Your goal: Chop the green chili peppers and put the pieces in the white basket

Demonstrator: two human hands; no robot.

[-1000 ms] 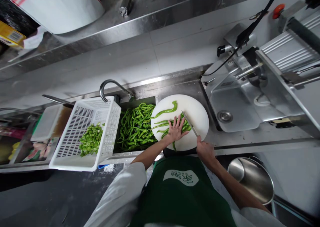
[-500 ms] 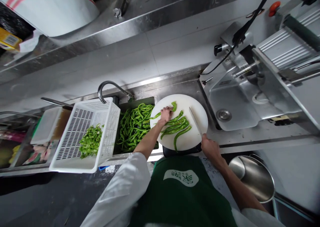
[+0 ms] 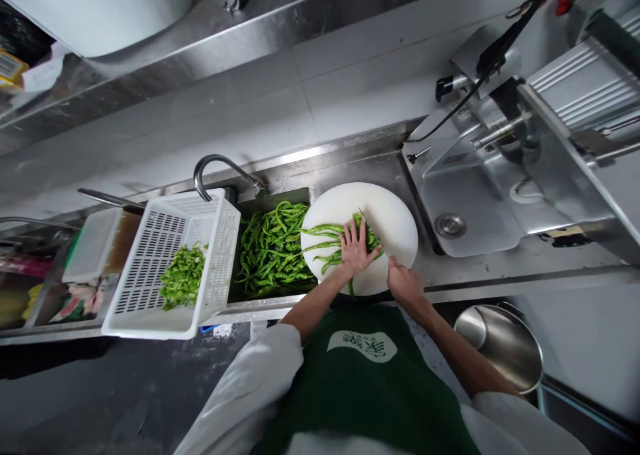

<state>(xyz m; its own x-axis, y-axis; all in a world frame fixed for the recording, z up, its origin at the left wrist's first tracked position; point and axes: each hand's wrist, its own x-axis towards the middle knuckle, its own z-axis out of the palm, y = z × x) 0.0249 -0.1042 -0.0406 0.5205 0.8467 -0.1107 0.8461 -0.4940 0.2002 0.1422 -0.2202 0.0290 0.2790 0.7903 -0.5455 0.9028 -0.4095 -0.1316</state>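
On the round white cutting board point(image 3: 400, 238) lies a row of long green chili peppers point(image 3: 325, 245), side by side. My left hand point(image 3: 355, 249) rests on them with its fingers spread, pressing flat from above. In my right hand point(image 3: 404, 283) is the handle of a knife point(image 3: 374, 228), held closed in the fist. Its blade slants along the right ends of the peppers, close to my left fingertips. Some pepper ends are hidden under my left hand.
Left of the board, a sink basin holds many whole green peppers point(image 3: 277, 248). A white plastic basket point(image 3: 150, 321) beyond it contains chopped green pieces point(image 3: 184, 275). A faucet point(image 3: 225, 161) arches over them. To the right stands a metal slicing machine point(image 3: 480, 195); a steel pot point(image 3: 505, 348) sits lower down.
My left hand has moved from a single pepper at the board's upper part to lie flat over the row. The knife has come leftward, up against the pepper ends.
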